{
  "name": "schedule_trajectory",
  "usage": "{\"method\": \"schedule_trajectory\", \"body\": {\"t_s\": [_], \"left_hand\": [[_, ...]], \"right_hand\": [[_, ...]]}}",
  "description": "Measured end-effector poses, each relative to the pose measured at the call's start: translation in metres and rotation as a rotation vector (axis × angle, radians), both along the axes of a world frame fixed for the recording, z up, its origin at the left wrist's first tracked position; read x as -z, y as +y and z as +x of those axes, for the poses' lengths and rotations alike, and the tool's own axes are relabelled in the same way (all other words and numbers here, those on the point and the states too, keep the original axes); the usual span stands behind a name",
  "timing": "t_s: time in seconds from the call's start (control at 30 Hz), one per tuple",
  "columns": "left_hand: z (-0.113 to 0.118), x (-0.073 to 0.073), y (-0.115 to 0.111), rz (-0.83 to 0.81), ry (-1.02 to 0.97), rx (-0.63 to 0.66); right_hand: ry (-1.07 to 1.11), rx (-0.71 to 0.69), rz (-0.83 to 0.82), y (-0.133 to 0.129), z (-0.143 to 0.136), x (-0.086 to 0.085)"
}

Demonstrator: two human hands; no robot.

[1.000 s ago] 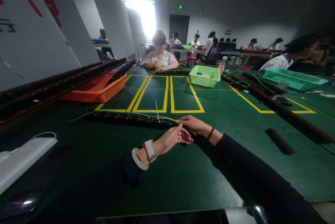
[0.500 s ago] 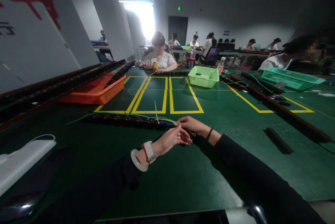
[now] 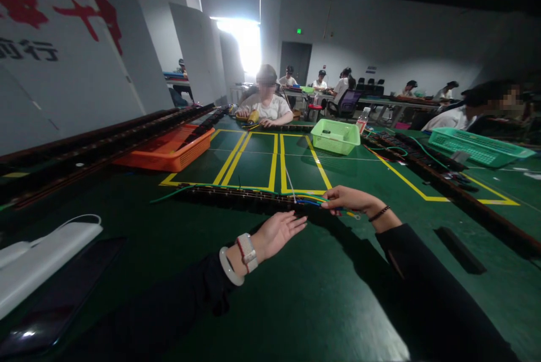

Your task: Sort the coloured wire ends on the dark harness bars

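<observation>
A dark, flat device (image 3: 71, 294) is placed nearer and to the left of the dark segmented strip (image 3: 236, 195). On the strip's near side, the left hand (image 3: 279, 233) is held open with nothing gripped, apart from the right hand (image 3: 349, 199), by which coloured wires (image 3: 310, 202) are pinched at the strip's right end. Beyond the strip, an orange basket (image 3: 192, 154) is set to the left, a light-green basket (image 3: 333, 145) to the right.
</observation>
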State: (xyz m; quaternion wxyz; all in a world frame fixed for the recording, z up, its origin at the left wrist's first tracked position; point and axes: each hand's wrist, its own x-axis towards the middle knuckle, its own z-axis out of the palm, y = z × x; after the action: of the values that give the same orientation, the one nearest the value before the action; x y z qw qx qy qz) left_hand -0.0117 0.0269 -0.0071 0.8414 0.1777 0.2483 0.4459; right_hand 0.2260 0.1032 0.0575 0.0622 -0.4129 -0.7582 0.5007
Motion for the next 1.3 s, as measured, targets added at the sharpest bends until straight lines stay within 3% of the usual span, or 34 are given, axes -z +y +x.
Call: {"method": "schedule_trajectory", "body": {"t_s": [0.1, 0.2, 0.33, 0.4, 0.6, 0.8, 0.93, 1.07, 1.17, 1.3], "left_hand": [[0.0, 0.001, -0.001, -0.021, -0.036, -0.055], [0.001, 0.0, -0.002, -0.023, -0.049, -0.053], [0.003, -0.004, -0.004, -0.056, -0.035, -0.097], [0.004, -0.005, -0.005, -0.068, -0.031, -0.118], [0.005, -0.006, -0.007, -0.029, -0.035, -0.106], [0.004, -0.005, -0.006, 0.037, -0.037, -0.05], [0.003, 0.002, -0.005, 0.128, -0.042, 0.014], [0.003, 0.007, -0.003, 0.148, -0.03, 0.061], [0.003, 0.006, -0.003, 0.153, -0.012, 0.077], [0.001, 0.002, -0.004, 0.134, 0.0, 0.08]], "right_hand": [[-0.109, -0.068, 0.051, -0.004, -0.002, -0.01], [-0.27, -0.099, 0.308, -0.012, -0.015, -0.016], [-0.325, 0.11, 0.709, -0.026, -0.046, -0.009], [-0.33, 0.152, 0.858, -0.032, -0.064, -0.001], [-0.296, 0.256, 0.909, -0.031, -0.086, 0.022], [-0.145, 0.247, 1.02, -0.029, -0.085, 0.02], [-0.172, 0.261, 1.195, -0.034, -0.079, 0.004], [-0.239, 0.276, 1.426, -0.023, -0.053, -0.025], [-0.334, 0.36, 1.562, -0.005, -0.021, -0.052], [-0.496, 0.587, 1.607, 0.024, 0.024, -0.09]]}}
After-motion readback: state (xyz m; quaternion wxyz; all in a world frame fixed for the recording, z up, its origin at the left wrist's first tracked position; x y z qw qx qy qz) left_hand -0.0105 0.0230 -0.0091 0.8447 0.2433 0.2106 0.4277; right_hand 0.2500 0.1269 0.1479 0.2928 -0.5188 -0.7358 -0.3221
